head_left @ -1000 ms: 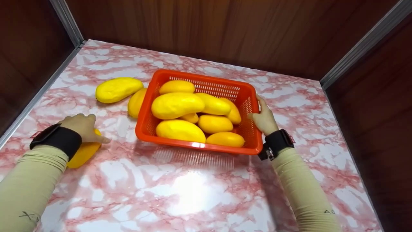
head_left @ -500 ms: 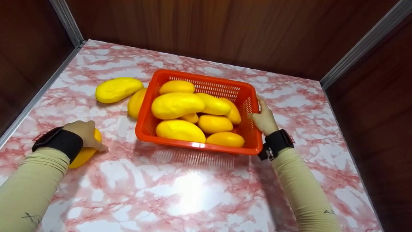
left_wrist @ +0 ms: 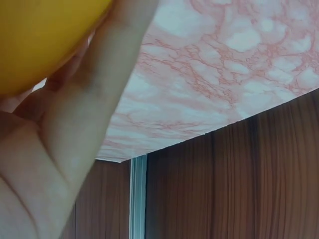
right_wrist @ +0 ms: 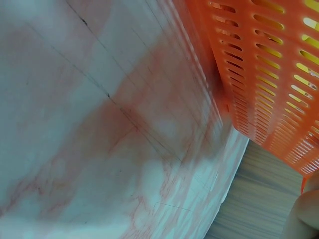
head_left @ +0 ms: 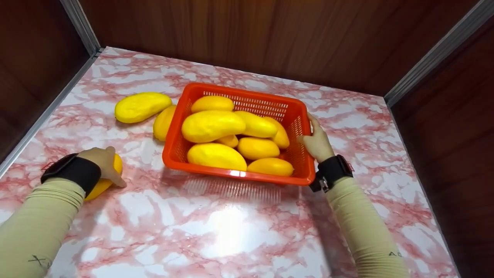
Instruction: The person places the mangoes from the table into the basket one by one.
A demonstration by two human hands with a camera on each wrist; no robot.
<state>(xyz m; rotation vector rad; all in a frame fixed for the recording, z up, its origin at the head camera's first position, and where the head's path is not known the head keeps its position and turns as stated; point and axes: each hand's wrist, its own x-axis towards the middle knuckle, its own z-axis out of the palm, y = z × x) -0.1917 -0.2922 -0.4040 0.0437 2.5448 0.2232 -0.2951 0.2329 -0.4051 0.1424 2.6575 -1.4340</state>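
My left hand (head_left: 101,162) grips a yellow-orange mango (head_left: 101,187) at the left of the table, covering much of it from above. In the left wrist view the thumb (left_wrist: 99,94) runs along the mango's side. My right hand (head_left: 317,142) holds the right rim of a red plastic basket (head_left: 236,174), thumb inside and fingers outside. Several mangoes lie piled in it, a long yellow one (head_left: 212,126) on top. The right wrist view shows the basket's slotted wall (right_wrist: 264,89) from outside, with a bit of the hand (right_wrist: 305,214) at the edge.
Left of the basket, a yellow mango (head_left: 142,107) rests on the pink marbled table (head_left: 185,239). Beside it another mango (head_left: 163,124) is partly hidden by the basket's rim. Dark wooden panels (head_left: 247,42) wall the table's back and sides.
My left hand has shifted slightly toward me and closed further around the mango, its thumb drawing in. The right hand and the basket have stayed put.
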